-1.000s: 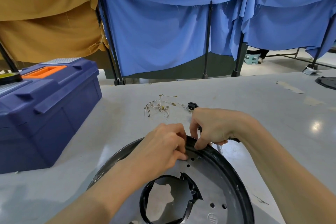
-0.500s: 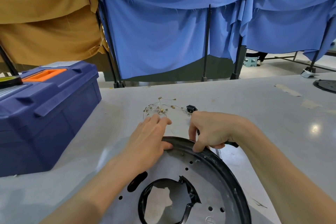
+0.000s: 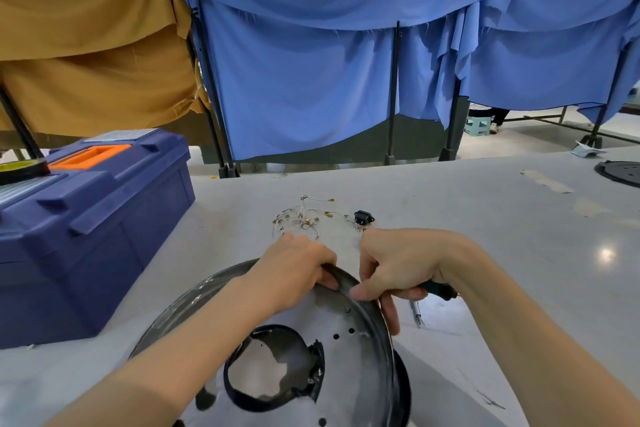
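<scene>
Grey worktop point(image 3: 526, 267), seen from the head camera; entries run from near to far.

Nearest us lies the round metal base plate point(image 3: 349, 360), one piece, tilted. It has a black rim and a ragged central opening. A few small holes in it stand empty.

Our left hand point(image 3: 294, 270) curls its fingers over the far rim and grips it. Our right hand point(image 3: 401, 267) pinches the same rim just beside it with thumb and forefinger. Its other fingers hold one screwdriver point(image 3: 437, 290), tip pointing down at the worktop.

Beyond the hands, apart from the plate, lie one loose wire bundle point(image 3: 304, 218) with small terminals and one black socket point(image 3: 363, 217).

Judgement on progress: stripping looks partly done, since wiring and socket are already out. The plate itself seems to be the part now in hand. We cannot tell whether any fastener remains in it.

To the left stands one blue toolbox point(image 3: 90, 218), lid down, with one tape roll point(image 3: 17, 170) on top. At the far right edge is one second black disc point(image 3: 620, 172). Behind hang blue curtains point(image 3: 311, 80) and one brown curtain point(image 3: 86, 45).
</scene>
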Available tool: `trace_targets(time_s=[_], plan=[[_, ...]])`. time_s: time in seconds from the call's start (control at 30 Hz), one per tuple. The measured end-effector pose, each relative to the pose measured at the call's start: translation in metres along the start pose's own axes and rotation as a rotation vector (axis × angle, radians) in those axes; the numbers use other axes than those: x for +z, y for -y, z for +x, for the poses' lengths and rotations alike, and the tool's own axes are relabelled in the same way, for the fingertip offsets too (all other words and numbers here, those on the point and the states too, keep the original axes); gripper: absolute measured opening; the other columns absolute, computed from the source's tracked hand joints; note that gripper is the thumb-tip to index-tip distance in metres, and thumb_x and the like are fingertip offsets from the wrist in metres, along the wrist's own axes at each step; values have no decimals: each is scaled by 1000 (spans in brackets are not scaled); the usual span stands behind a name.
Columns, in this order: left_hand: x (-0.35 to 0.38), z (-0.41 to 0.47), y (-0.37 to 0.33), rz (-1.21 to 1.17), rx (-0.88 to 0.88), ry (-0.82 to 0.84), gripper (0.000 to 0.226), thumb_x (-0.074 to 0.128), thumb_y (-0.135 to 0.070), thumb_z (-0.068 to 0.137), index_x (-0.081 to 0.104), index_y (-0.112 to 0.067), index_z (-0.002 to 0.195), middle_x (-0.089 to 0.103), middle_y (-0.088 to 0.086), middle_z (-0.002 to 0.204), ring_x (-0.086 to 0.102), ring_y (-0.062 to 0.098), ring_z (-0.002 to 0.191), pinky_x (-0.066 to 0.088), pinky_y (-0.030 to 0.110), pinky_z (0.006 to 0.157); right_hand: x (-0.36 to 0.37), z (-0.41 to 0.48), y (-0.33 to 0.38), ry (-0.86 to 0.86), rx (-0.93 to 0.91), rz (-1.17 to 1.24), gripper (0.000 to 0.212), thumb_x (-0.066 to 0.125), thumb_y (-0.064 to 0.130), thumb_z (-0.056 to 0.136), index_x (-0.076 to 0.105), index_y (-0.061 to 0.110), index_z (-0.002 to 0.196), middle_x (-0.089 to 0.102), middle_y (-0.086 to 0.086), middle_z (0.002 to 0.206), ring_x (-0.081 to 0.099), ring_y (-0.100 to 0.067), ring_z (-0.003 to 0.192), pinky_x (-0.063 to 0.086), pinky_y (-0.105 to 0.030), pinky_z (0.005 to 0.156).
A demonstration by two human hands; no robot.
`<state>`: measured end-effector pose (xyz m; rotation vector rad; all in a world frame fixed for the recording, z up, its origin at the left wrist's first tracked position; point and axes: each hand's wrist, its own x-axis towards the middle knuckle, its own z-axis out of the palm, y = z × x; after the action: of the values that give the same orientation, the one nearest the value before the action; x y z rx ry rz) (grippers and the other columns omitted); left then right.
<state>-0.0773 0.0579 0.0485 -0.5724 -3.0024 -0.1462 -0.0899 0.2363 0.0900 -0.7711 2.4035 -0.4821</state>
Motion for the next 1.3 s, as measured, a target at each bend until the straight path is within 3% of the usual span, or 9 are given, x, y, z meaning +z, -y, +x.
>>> trace_targets(time_s=[0.1, 0.23, 0.33, 0.5, 0.63, 0.83, 0.97, 1.1, 1.3], plan=[[5, -1, -4, 169, 13, -175, 39, 57, -39, 92, 54, -26, 128, 53, -4, 123, 45, 17, 118, 30, 31, 96, -3, 0, -5, 28, -17, 63, 42, 56, 22, 97, 60, 3, 59, 67, -3, 52, 37, -13, 35, 38, -23, 46], [-4, -15, -23, 161, -25, -330, 32, 58, -48, 90, 59, -22, 108, 48, -4, 109, 47, 17, 102, 33, 26, 88, -11, 1, -19, -112, 41, 97, 25, 57, 18, 95, 71, 3, 80, 75, -6, 70, 36, -10, 34, 36, -21, 39], [-7, -37, -45, -92, -82, -221, 49, 39, -62, 90, 57, -20, 74, 53, 4, 83, 51, 25, 81, 41, 35, 75, -14, 5, -36, -230, 129, 91, 8, 65, 9, 89, 72, 6, 91, 75, -5, 72, 36, -9, 34, 35, -20, 39], [12, -56, -76, -22, -168, 34, 100, -10, -90, 61, 57, -18, 79, 39, 4, 102, 34, 25, 104, 32, 39, 96, -12, 15, -54, -347, 245, 47, 13, 66, -4, 81, 72, 3, 90, 66, -6, 57, 38, -10, 31, 33, -19, 38], [12, -56, -78, -66, -190, 150, 91, 25, -91, 67, 59, -14, 101, 27, -4, 103, 21, 19, 100, 27, 37, 94, -6, 24, -59, -349, 285, 19, 11, 76, -3, 76, 72, 0, 86, 50, -2, 46, 40, -12, 32, 34, -20, 39], [4, -56, -73, -151, -203, 204, 50, 51, -66, 63, 44, -17, 70, 26, -7, 92, 24, 23, 95, 29, 36, 81, 3, 35, -60, -319, 328, -18, 20, 82, 6, 74, 64, -1, 74, 46, -3, 45, 40, -17, 39, 35, -23, 45], [1, -52, -58, -206, -162, 281, 71, 52, -66, 59, 62, -13, 106, 29, -6, 113, 25, 18, 111, 33, 36, 100, 10, 39, -55, -327, 328, -117, 30, 80, 7, 74, 51, 10, 66, 50, -3, 58, 46, -18, 50, 39, -26, 51], [-3, -52, -49, -245, -120, 363, 93, 52, -63, 64, 41, -17, 144, 23, -11, 127, 18, 11, 126, 26, 34, 110, 12, 39, -51, -321, 326, -159, 30, 75, 2, 76, 48, 12, 67, 50, -3, 64, 47, -17, 53, 40, -27, 50], [0, -59, -53, -254, -83, 313, 93, 51, -75, 79, 31, -14, 146, 21, -11, 132, 18, 11, 130, 27, 32, 110, 6, 32, -47, -369, 272, -95, 7, 67, 5, 84, 64, 0, 81, 61, -9, 63, 49, -17, 47, 42, -26, 47]])
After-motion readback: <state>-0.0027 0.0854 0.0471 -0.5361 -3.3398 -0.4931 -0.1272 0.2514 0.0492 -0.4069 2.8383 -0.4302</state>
